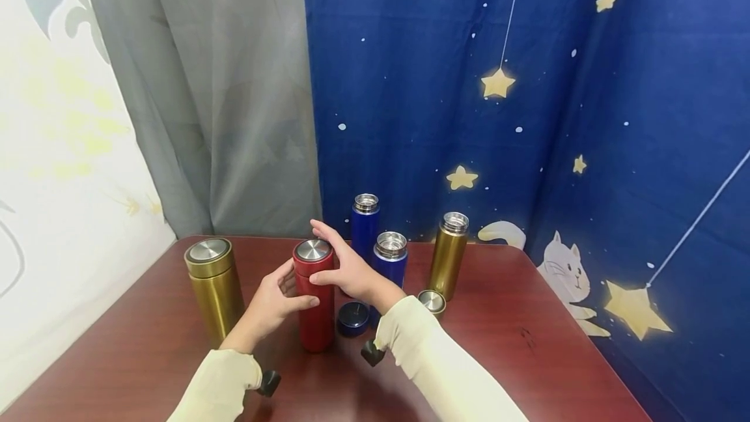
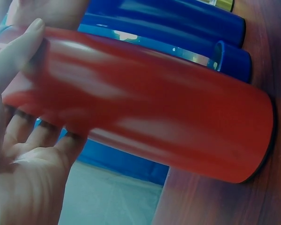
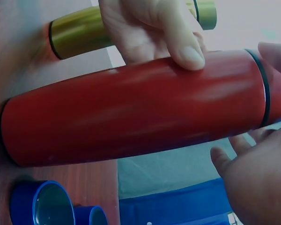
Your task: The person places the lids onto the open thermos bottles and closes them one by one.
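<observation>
1. Flask [image 1: 317,327], tall, red, cylindrical and metallic-looking, stands upright on the red-brown wood-grain surface [image 1: 492,357], between your two hands.
2. Its round red lid [image 1: 313,251], topped with a silver metal disc, is seated on the body, with a dark ring at the seam.
3. Your left grip [image 1: 271,303] holds the upper body, thumb on the near side, fingers round behind.
4. Your right grip [image 1: 353,271] reaches around the lid, thumb by the seam, fingers loosely spread rather than clamped.
5. You seem to be steadying the body while setting your right fingers on the lid; whether to loosen or tighten it, the views don't settle.
6. Next, you would likely need to firm up the right fingers and twist, with the left stopping the body from turning.
7. Just right of the flask lies a round blue cap [image 1: 353,319]; beyond stand a nearer blue metallic flask [image 1: 390,266] and a farther blue metallic flask [image 1: 364,230], both uncapped, so mind your right forearm.
8. Farther right, a slim gold metallic flask [image 1: 450,256] stands uncapped, a silver-topped gold cap [image 1: 431,301] near its foot; leftward stands a lidded gold metallic flask [image 1: 217,295].
</observation>
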`<state>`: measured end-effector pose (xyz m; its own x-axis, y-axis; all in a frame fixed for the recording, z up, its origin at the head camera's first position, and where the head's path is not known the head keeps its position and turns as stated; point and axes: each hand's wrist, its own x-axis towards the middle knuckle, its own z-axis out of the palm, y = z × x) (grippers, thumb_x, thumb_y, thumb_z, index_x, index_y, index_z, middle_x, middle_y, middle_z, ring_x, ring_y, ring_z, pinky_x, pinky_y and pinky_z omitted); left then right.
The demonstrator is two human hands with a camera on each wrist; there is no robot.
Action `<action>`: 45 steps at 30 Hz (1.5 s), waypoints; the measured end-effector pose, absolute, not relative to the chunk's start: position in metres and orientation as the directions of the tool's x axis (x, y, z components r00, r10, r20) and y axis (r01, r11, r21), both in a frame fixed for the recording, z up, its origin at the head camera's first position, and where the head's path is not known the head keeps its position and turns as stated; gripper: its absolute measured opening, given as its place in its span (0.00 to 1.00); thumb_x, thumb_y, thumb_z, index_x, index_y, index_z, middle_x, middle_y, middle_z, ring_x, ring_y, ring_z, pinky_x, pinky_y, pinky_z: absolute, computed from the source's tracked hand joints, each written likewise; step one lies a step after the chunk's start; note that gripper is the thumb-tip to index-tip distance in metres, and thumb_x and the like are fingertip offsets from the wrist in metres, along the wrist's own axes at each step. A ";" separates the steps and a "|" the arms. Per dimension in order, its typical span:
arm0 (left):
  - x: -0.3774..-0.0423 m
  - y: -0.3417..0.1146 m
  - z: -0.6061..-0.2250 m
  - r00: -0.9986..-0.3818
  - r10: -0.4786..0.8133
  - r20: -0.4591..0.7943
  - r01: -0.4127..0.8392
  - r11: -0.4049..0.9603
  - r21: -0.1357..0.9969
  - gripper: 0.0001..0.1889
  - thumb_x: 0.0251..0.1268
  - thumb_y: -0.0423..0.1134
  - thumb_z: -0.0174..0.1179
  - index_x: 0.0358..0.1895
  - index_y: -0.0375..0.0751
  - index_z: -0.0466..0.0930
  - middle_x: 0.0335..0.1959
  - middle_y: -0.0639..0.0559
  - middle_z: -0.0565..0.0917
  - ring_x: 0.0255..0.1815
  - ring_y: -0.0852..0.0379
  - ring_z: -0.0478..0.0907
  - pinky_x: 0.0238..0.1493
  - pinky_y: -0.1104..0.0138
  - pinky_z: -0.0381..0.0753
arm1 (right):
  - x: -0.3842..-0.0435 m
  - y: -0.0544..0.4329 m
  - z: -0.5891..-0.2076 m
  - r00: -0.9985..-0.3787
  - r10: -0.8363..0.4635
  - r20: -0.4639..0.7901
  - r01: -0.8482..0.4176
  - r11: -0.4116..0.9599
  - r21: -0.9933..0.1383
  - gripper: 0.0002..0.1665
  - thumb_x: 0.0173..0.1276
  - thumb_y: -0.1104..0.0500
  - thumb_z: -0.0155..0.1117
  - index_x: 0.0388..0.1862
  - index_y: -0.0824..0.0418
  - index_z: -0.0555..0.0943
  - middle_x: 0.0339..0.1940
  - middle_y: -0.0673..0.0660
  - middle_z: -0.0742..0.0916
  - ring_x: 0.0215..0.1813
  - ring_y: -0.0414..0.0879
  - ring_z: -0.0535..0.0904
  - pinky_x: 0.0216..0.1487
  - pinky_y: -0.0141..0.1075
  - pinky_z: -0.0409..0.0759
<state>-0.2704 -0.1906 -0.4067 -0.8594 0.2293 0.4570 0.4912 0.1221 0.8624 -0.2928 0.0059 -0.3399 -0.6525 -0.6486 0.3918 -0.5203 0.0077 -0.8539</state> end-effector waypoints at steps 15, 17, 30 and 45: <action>-0.271 -0.192 -0.408 -0.842 0.254 0.476 0.508 0.077 0.858 0.40 0.53 0.28 0.71 0.71 0.38 0.64 0.61 0.38 0.76 0.55 0.54 0.80 0.53 0.66 0.79 | -0.294 0.013 -0.335 -0.660 -0.614 0.433 -0.689 0.265 -0.675 0.34 0.62 0.53 0.71 0.68 0.47 0.74 0.58 0.48 0.81 0.57 0.40 0.66 0.53 0.35 0.73; -0.270 -0.192 -0.408 -0.846 0.247 0.472 0.503 0.082 0.860 0.39 0.54 0.28 0.71 0.71 0.39 0.64 0.61 0.38 0.76 0.56 0.53 0.79 0.53 0.66 0.78 | -0.294 0.011 -0.335 -0.665 -0.595 0.451 -0.703 0.293 -0.648 0.35 0.60 0.51 0.72 0.67 0.46 0.75 0.57 0.47 0.81 0.56 0.41 0.66 0.51 0.36 0.74; -0.264 -0.187 -0.408 -0.843 0.207 0.497 0.521 0.082 0.850 0.42 0.52 0.28 0.72 0.72 0.38 0.62 0.61 0.37 0.76 0.52 0.55 0.81 0.49 0.64 0.81 | -0.284 -0.010 -0.338 -0.658 -0.412 0.630 -0.730 0.553 -0.400 0.35 0.49 0.40 0.78 0.52 0.52 0.77 0.43 0.49 0.79 0.49 0.42 0.68 0.50 0.37 0.68; -0.265 -0.187 -0.408 -0.847 0.223 0.484 0.509 0.075 0.857 0.42 0.52 0.28 0.72 0.72 0.38 0.62 0.61 0.37 0.76 0.54 0.53 0.80 0.51 0.66 0.80 | -0.289 0.003 -0.345 -0.655 -0.529 0.539 -0.743 0.321 -0.588 0.34 0.62 0.49 0.69 0.67 0.49 0.73 0.60 0.50 0.80 0.59 0.44 0.67 0.54 0.36 0.75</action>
<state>-0.2653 -0.1871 -0.4078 -0.8466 0.2226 0.4835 0.5093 0.0748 0.8573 -0.2888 0.0032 -0.3450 -0.6552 -0.5291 0.5392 -0.7427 0.3208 -0.5878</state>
